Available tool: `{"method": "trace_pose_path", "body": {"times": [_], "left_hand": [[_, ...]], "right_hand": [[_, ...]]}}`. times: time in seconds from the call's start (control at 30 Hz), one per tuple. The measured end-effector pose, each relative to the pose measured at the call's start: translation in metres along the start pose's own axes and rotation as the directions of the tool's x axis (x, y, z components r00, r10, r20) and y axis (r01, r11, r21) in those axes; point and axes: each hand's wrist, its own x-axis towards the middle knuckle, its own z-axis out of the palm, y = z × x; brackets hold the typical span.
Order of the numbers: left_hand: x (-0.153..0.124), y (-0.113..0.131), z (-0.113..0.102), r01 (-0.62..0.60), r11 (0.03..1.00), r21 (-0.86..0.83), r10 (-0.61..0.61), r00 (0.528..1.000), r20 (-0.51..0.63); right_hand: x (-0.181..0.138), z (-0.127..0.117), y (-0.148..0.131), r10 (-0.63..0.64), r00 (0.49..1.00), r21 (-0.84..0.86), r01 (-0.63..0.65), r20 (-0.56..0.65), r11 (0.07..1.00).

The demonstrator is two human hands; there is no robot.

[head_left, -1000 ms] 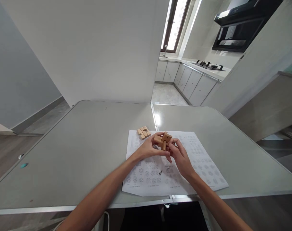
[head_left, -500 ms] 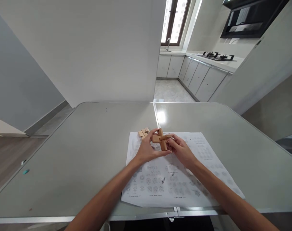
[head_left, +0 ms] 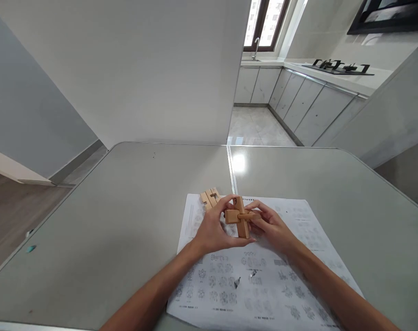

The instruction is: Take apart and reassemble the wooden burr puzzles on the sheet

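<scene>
A wooden burr puzzle (head_left: 242, 226), made of crossed blocks, is held up above the printed sheet. My left hand (head_left: 214, 230) grips it from the left, fingers at the top of the upright block and thumb under its lower end. One block sticks out to the left, and a thin rounded bar crosses the front. My right hand (head_left: 269, 225) closes on the puzzle's right side, by the end of that bar; some of its fingers are hidden. A dark mark shows on the upright block's top. Behind my left fingers lie loose notched wooden pieces (head_left: 209, 198).
The large paper sheet (head_left: 222, 299) with printed diagrams lies under my hands, with small dark scraps (head_left: 237, 282) on it. A grey folding table (head_left: 126, 220) carries everything. A small teal object (head_left: 31, 248) sits near its left edge. Beyond are a wall and a kitchen.
The camera view has shifted, so the hands, puzzle and sheet appear lower and slightly further right. The puzzle has tilted a little, showing the dark mark. Both hands keep hold of it.
</scene>
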Motion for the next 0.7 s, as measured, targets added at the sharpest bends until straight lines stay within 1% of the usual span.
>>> {"method": "trace_pose_path", "body": {"times": [0.2,0.33,0.4,0.47,0.5,0.57,0.63,0.7], "left_hand": [[-0.001,-0.002,0.000,0.000,1.000,0.000,0.000,0.999,0.037],[-0.003,-0.002,0.000,0.009,1.000,0.028,-0.010,1.000,0.016],[-0.003,-0.002,0.000,0.022,0.999,0.048,-0.021,1.000,-0.012],[-0.003,-0.002,-0.001,0.036,0.998,0.056,-0.033,0.998,-0.048],[-0.003,-0.002,-0.001,0.041,0.998,0.050,-0.038,0.998,-0.059],[-0.002,-0.002,-0.001,0.046,0.999,0.027,-0.044,0.998,-0.054],[-0.002,-0.003,0.000,0.047,0.999,0.012,-0.047,0.999,-0.026],[-0.002,-0.004,0.000,0.056,0.998,0.018,-0.056,0.998,0.006]], "right_hand": [[-0.002,0.003,-0.001,0.037,0.998,-0.008,-0.038,-0.060,0.999],[-0.001,0.005,-0.004,0.020,0.994,-0.048,-0.025,-0.103,0.999],[0.000,0.004,-0.004,-0.053,0.990,-0.100,0.039,-0.131,0.994],[0.000,0.003,-0.005,-0.192,0.974,-0.190,0.167,-0.123,0.968],[0.000,0.002,-0.005,-0.268,0.958,-0.256,0.235,-0.101,0.938],[-0.001,0.002,-0.007,-0.393,0.918,-0.419,0.335,-0.056,0.844],[-0.001,0.002,-0.009,-0.473,0.880,-0.560,0.369,-0.047,0.742],[-0.001,0.003,-0.010,-0.512,0.857,-0.628,0.371,-0.051,0.684]]}}
